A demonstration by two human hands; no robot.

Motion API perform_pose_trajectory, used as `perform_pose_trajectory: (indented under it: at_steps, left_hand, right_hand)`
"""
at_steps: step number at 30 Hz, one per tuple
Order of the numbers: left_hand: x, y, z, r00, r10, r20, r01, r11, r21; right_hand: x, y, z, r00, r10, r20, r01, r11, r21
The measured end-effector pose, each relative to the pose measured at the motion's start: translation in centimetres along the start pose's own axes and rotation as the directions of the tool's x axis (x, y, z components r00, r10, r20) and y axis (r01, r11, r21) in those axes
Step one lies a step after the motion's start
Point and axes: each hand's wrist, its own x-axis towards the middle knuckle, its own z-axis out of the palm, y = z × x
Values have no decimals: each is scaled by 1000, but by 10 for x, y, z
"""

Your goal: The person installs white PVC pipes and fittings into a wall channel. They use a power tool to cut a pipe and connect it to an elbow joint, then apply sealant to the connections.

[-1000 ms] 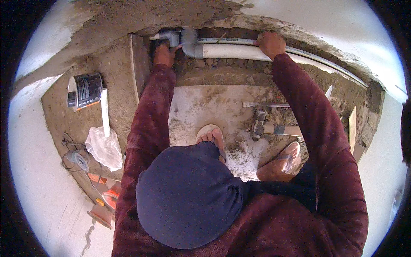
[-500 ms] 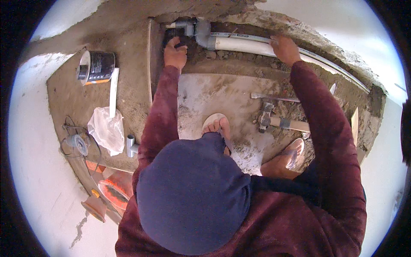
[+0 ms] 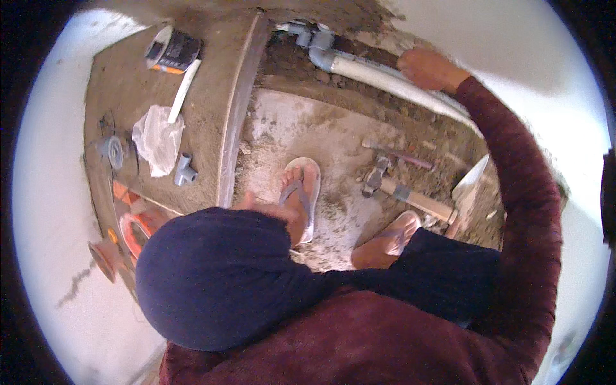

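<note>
Right fingers (image 3: pixel 407 64) curl over pipes (image 3: pixel 378 79), left fingers (image 3: pixel 260 205) blur, grips unclear, dark can label (image 3: pixel 183 51) unreadable.

White pipe (image 3: pixel 385 82), grey elbow (image 3: pixel 321 50), maroon sleeve (image 3: pixel 526 163), navy trousers (image 3: pixel 208 282), orange-banded black can (image 3: pixel 182 51)

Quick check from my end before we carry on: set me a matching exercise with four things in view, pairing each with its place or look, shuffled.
1. Right hand
2. Hammer
3. Tee fitting
4. Can

A. Grey, lying beside the whitish plastic bag
B. At the pipe run along the wall, near the white pipe
C. Black with an orange strip
D. Wooden handle, lying on the floor

Pairs: 1-B; 2-D; 3-A; 4-C
</note>
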Motion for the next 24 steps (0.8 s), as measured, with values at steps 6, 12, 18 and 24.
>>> perform_pose_trajectory:
  at_steps: [6, 12, 18, 24]
  left_hand:
    - [63, -76, 44, 162, 18, -987, 138, 990, 40]
    - [88, -98, 57, -92, -67, -994, 191, 978, -83]
    - [10, -82, 52, 594, 185, -783, -364, 930, -56]
    - [-61, -78, 68, 867, 368, -336, -470, 828, -307]
  right_hand:
    - [50, -50, 35, 995, -91, -38, 95, 988, 121]
    - [63, -63, 41, 998, -51, 31, 40, 959, 280]
    - [121, -52, 16, 999, -15, -35, 31, 859, 511]
    - [183, -98, -8, 926, 370, 78, -267, 493, 828]
